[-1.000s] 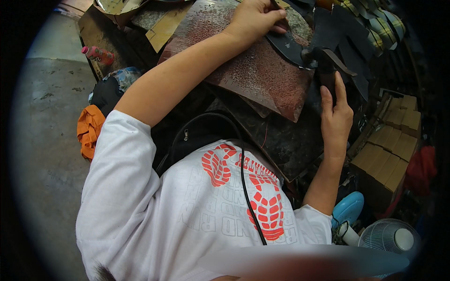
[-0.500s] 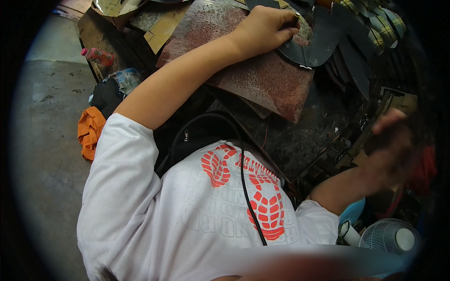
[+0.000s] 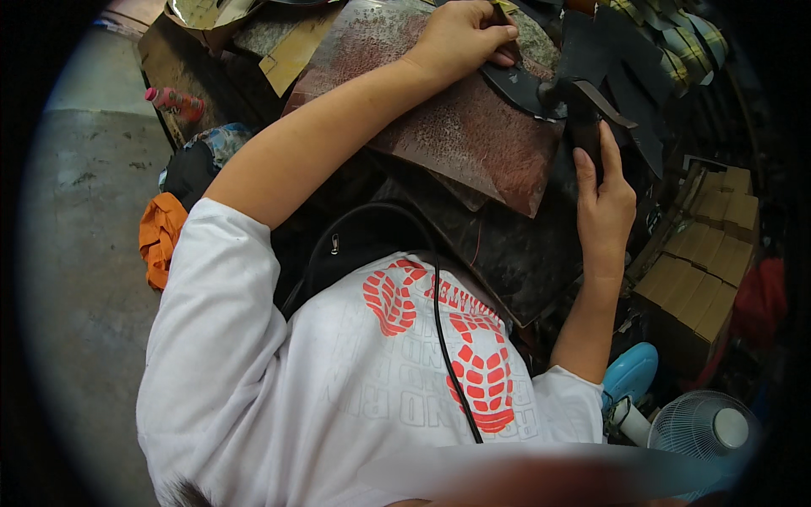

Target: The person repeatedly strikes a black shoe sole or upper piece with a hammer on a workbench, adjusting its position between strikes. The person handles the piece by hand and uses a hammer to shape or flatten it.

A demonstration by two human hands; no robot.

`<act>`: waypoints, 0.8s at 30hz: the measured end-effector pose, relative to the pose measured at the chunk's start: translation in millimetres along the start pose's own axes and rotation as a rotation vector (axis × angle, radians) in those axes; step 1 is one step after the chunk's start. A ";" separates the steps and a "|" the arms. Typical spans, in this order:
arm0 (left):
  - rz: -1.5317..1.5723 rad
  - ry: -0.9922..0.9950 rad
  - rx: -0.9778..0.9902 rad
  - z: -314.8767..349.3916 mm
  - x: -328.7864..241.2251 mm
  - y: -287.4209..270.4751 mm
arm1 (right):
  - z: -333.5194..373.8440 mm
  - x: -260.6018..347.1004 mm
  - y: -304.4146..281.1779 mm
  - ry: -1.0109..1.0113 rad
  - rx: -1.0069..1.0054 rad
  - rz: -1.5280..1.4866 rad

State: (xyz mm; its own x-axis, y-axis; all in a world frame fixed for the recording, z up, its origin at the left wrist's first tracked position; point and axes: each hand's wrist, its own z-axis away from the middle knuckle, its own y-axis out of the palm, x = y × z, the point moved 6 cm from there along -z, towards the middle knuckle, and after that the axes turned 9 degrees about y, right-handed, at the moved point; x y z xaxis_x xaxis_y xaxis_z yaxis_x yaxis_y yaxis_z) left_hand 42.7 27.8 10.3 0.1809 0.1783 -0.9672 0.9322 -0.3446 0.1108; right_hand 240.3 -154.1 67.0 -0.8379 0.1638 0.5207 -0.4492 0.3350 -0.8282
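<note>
My left hand [image 3: 465, 40] is closed, thumb and fingers pinching the edge of a black curved shoe-upper piece [image 3: 517, 89]. The piece lies flat on a worn, reddish-brown board [image 3: 473, 139]. In my right hand [image 3: 606, 203] is the dark handle of a hammer [image 3: 585, 127], with the index finger stretched along it. The hammer's round face is at the right end of the piece; whether it touches cannot be told. Its thin curved tail points to the right.
More black cut pieces [image 3: 638, 110] and yellow-plaid pieces [image 3: 697, 51] lie beyond the hammer. Brown cartons [image 3: 693, 270] stand at the right, above a fan [image 3: 701, 431] and a blue rounded object [image 3: 632, 372]. A pink bottle [image 3: 176, 103] and orange cloth [image 3: 162, 237] are at the left.
My right hand has swung from the lower right up and left to the black piece, bringing the hammer over it. The left hand has shifted slightly left with the piece.
</note>
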 end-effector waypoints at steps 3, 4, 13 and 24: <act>-0.185 0.018 0.080 1.2 -3.5 1.5 | 1.3 -1.4 6.0 0.029 0.014 -0.017; -0.189 0.035 0.077 2.3 -6.4 2.8 | 2.5 -8.7 9.5 0.035 0.019 -0.029; -0.468 0.345 0.147 16.4 -47.2 13.0 | -10.3 28.1 -56.7 -0.057 0.005 -0.347; -0.844 0.890 0.076 24.3 -53.3 39.4 | -2.2 -7.6 -11.6 -0.002 -0.068 -0.158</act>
State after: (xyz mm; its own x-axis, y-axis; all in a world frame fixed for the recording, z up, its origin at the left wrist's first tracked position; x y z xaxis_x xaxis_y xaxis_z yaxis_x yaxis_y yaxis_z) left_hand 62.2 -17.7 60.6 -0.2912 0.9279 -0.2328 0.8455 0.1359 -0.5164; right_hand 252.6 -157.1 73.0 -0.7589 0.1022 0.6432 -0.5538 0.4183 -0.7199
